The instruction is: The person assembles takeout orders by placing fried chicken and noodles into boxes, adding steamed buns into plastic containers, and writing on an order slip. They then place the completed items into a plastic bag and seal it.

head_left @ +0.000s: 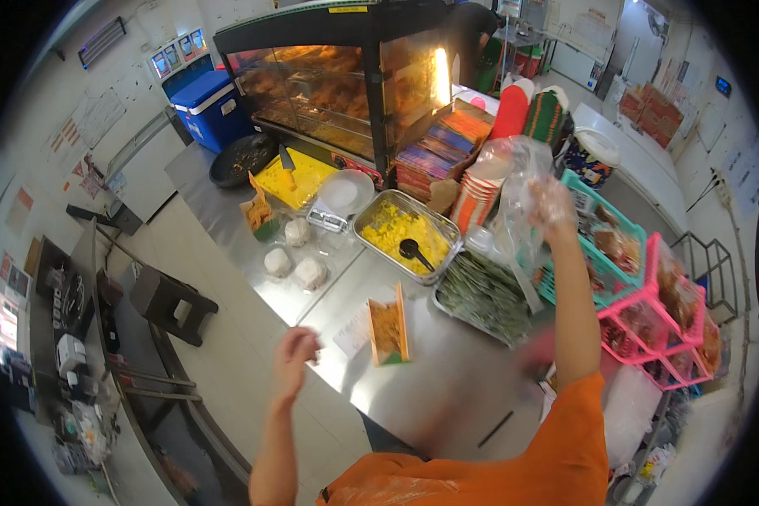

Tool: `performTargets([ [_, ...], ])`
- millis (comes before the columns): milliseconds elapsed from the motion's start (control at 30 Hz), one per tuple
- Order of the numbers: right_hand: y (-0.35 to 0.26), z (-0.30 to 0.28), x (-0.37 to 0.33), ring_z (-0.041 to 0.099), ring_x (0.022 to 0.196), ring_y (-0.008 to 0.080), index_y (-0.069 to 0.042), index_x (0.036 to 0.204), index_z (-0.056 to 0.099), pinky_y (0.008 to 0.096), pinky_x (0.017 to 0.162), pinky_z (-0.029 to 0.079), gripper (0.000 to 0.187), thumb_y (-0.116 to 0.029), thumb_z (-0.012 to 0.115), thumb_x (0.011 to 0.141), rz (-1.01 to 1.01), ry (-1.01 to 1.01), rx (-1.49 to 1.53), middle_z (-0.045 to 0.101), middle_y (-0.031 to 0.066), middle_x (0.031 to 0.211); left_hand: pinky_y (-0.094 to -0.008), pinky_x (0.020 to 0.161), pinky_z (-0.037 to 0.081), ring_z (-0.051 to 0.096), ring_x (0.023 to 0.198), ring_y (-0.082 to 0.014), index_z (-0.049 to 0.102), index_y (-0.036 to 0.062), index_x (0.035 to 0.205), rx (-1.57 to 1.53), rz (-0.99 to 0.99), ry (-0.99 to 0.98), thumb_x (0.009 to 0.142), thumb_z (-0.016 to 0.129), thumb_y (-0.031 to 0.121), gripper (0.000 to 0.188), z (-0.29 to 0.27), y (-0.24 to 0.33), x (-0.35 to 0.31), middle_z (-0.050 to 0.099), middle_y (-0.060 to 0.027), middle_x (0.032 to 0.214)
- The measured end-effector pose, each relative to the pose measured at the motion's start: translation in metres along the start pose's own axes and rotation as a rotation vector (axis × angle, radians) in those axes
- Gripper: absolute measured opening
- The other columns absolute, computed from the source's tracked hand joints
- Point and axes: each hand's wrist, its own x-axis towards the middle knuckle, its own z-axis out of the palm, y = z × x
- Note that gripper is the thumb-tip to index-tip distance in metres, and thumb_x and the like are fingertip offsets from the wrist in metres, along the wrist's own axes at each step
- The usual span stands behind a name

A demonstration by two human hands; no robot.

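two bare hands are showing above a steel counter [447, 371]. the right hand [551, 199] is lifting up high, gripping a clear plastic bag [514, 181] that is hanging over a stack of paper cups [479, 196]. the left hand [298, 347] is hovering loosely curled and blurred, holding nothing, just left of an orange food carton [388, 327] standing on the counter.

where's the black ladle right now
In the head view the black ladle lies in the metal tray of yellow rice at the counter's centre, between the round white bowl and the tray of green leaves.
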Motion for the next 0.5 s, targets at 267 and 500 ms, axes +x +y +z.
performTargets([
  [267, 0.042, 0.152, 0.349, 0.068, 0.093, 0.0298, -0.014, 0.130, 0.060, 0.0419, 0.079, 0.057, 0.038, -0.017, 0.061, 0.092, -0.402, 0.368, -0.250, 0.069, 0.0100, 0.105, -0.0240, 0.050, 0.041, 0.050, 0.059, -0.0072, 0.059, 0.0035, 0.094, 0.467, -0.579, 0.700, 0.101, 0.059, 0.019, 0.017, -0.278, -0.107, -0.042, 0.053, 0.0011, 0.070],
  [500, -0.001, 0.211, 0.444, 0.055, 0.124, 0.0271, -0.026, 0.144, 0.048, 0.0381, 0.102, 0.047, 0.052, -0.028, 0.062, 0.094, -0.546, 0.351, -1.473, 0.054, 0.0128, 0.139, -0.0337, 0.069, 0.042, 0.052, 0.081, -0.0219, 0.056, 0.0032, 0.112, 0.676, -1.145, 0.617, 0.097, 0.061, 0.027, 0.029, -0.265, -0.102, -0.110, 0.053, -0.0075, 0.096],
])
